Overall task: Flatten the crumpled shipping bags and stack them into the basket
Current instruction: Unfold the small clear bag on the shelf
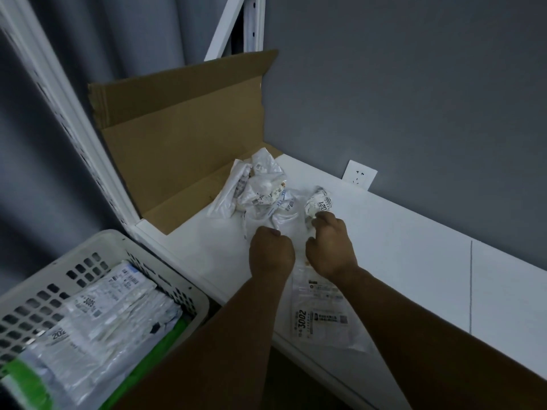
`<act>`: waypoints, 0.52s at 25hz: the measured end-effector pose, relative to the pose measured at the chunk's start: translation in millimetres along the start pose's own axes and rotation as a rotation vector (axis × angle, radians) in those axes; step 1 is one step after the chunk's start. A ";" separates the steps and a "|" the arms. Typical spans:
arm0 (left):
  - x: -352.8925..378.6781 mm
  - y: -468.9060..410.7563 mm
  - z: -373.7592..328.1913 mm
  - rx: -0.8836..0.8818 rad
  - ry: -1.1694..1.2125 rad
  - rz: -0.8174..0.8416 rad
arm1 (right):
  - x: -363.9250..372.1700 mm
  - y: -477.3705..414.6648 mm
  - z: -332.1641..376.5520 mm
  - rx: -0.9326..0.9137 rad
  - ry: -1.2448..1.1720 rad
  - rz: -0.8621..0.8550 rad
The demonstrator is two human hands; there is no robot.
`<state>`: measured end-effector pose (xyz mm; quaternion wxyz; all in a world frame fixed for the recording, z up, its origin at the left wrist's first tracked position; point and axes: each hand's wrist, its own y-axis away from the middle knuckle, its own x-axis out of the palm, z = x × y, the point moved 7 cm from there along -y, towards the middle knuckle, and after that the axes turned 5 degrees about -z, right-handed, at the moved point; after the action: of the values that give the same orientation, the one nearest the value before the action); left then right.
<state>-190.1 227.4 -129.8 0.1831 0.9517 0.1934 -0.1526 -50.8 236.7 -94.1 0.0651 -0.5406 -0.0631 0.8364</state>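
Observation:
A translucent white shipping bag [324,318] with a label reading 3002 lies stretched out on the white shelf [414,261]. My left hand [270,253] and my right hand [331,247] grip its far end, fingers curled, side by side. Just beyond them sits a pile of crumpled white bags [254,184], and one small crumpled bag [319,202] lies right by my right fingertips. At the lower left stands a white perforated basket [38,294] holding several flattened bags [97,327] stacked inside.
A flattened cardboard box [183,137] leans against the white rack upright [74,113] at the shelf's left end. A grey wall with a white socket [359,174] runs behind the shelf. Grey curtain hangs at left.

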 end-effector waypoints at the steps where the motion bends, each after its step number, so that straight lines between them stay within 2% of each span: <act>1: 1.6 1.4 0.0 -0.046 0.033 0.021 | -6.4 8.1 1.9 -0.052 -0.010 -0.027; 3: 5.4 2.9 -0.6 -0.106 0.173 0.041 | -15.1 27.2 6.6 -0.129 -0.032 -0.034; 6: 13.8 16.2 0.5 -0.221 0.422 0.194 | -18.0 52.2 13.8 -0.234 -0.070 -0.015; 9: 21.9 24.2 10.1 -0.265 0.475 0.263 | -9.5 69.8 24.1 -0.339 -0.145 0.079; 11: 20.1 23.4 8.7 -0.198 0.449 0.203 | -9.8 68.6 27.0 -0.316 -0.281 0.071; 13: 14.0 27.9 -1.3 -0.137 0.446 0.148 | -21.4 59.1 20.8 -0.150 -0.437 -0.058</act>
<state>-165.7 208.4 -125.7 0.2107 0.9588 0.1687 0.0887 -63.4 174.1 -76.9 0.0335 -0.3479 -0.1533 0.9243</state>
